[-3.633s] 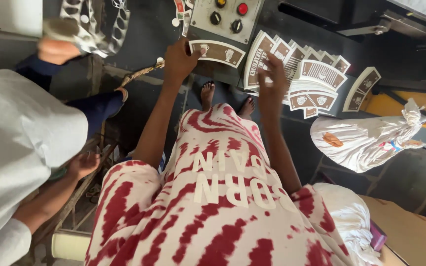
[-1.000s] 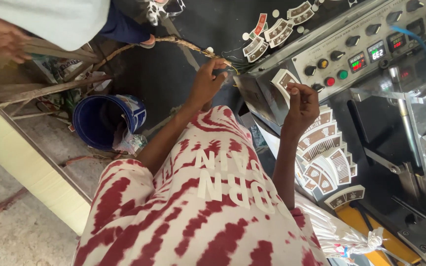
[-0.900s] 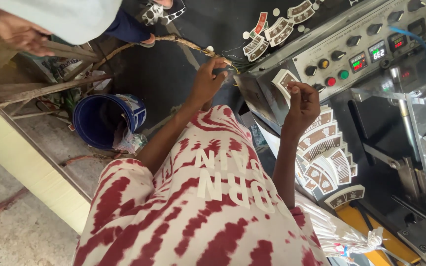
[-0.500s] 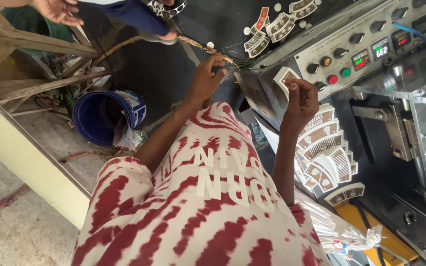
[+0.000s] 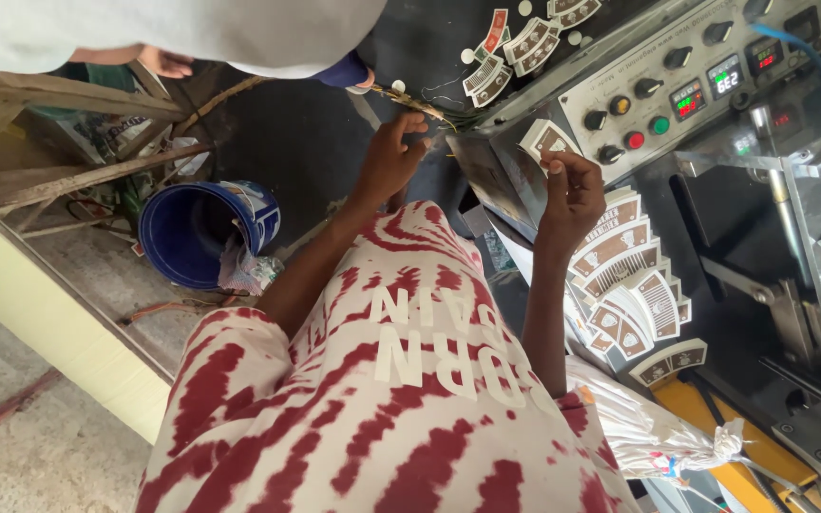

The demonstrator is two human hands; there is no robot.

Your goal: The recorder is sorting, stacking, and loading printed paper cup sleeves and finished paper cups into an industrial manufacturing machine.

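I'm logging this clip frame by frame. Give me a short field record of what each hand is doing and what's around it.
left hand: at the machine's edge, by a bundle of wires; grip unclear
right hand: holds a fan-shaped paper blank
beside right arm: stack of blanks
machine: control panel with knobs and buttons
floor: blue bucket

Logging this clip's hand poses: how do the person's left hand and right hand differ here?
The right hand is raised by the grey control panel, pinching a small fan-shaped printed paper blank. The left hand reaches further out toward thin wires at the machine's edge; whether its grip is closed is unclear. Both arms extend from the red-and-white patterned shirt.
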